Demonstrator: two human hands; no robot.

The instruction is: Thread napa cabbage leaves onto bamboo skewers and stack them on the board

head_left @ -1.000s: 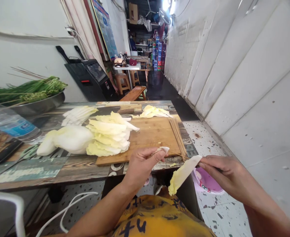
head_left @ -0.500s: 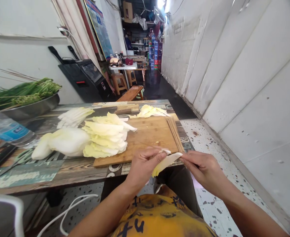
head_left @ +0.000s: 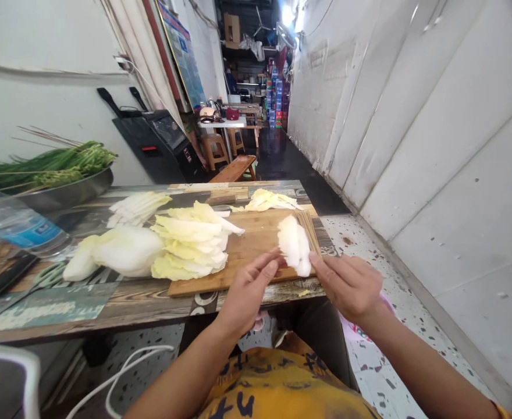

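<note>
Mostly white, ragged-edged cabbage leaves (head_left: pixel 297 244)

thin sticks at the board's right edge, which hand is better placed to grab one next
Probably the right hand: it is at the right side of the cabbage pieces, close to the thin sticks, while the left hand is farther from them, on the pieces' other side.

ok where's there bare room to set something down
Bare: the cutting board between stacked napa leaves and held leaves; the tabletop strip in front of the napa cabbage. Crowded: far left, with metal bowl and plastic bottle; the board's right edge, with skewers.
</note>
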